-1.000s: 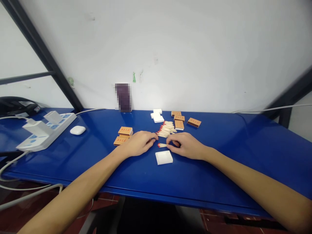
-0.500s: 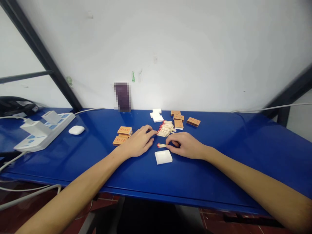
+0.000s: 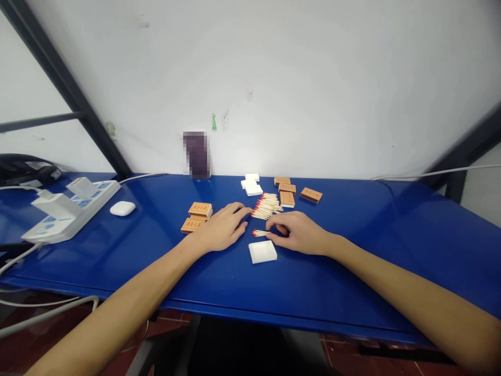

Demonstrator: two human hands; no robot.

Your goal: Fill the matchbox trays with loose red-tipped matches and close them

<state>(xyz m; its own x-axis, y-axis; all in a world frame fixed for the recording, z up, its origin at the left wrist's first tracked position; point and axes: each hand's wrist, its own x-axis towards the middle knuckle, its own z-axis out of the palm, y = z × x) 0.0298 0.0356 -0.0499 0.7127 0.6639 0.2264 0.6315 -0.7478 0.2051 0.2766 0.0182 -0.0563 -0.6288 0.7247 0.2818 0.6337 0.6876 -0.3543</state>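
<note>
Several red-tipped matches (image 3: pixel 260 233) lie side by side on the blue tabletop, their bare ends between the thumb and index finger of my right hand (image 3: pixel 299 233). My left hand (image 3: pixel 222 227) rests palm down with its fingers apart, the index fingertip at the left edge of a larger match pile (image 3: pixel 267 206). Just below the small bunch sits a white matchbox tray (image 3: pixel 263 252). An orange matchbox (image 3: pixel 287 199) touches or nearly touches the pile's right side. Beside my left wrist are stacked orange matchboxes (image 3: pixel 193 225), partly hidden by the hand.
White matchbox trays (image 3: pixel 252 188) lie behind the pile. Another matchbox (image 3: pixel 311 195) is at the right. On the left are a white earphone-style case (image 3: pixel 122 208) and a power strip (image 3: pixel 94 201) with plugs. A blurred dark rectangular item (image 3: pixel 198 155) leans against the wall.
</note>
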